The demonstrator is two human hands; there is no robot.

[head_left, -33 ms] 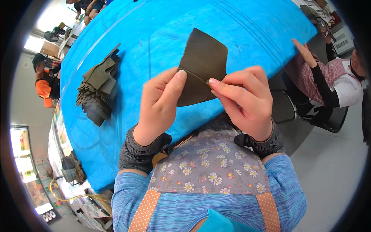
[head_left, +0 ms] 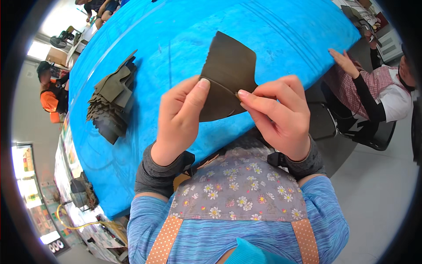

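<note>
A dark olive-brown piece of sheet material point(head_left: 229, 59), with a wavy left edge and a seam across it, is held up over the near side of the blue table. My left hand point(head_left: 181, 115) grips its left edge, thumb on top at the seam's left end. At the seam's right end my right hand point(head_left: 279, 115) pinches the piece between thumb and fingertips. A tiny yellowish spot shows at those fingertips, too small to name. On the table to the left lies a heaped stack of similar olive-brown pieces point(head_left: 113, 94).
The blue-covered table point(head_left: 176, 26) fills the far side. At the right sits a co-worker point(head_left: 373, 88) with a hand raised by the table edge, near a black chair point(head_left: 371, 134). Another person in orange point(head_left: 50, 99) is at the far left, near a fan point(head_left: 59, 40).
The held piece and my left hand have shifted slightly to the left, while my right hand stays nearly in place. The co-worker's raised hand has moved a little left and nearer.
</note>
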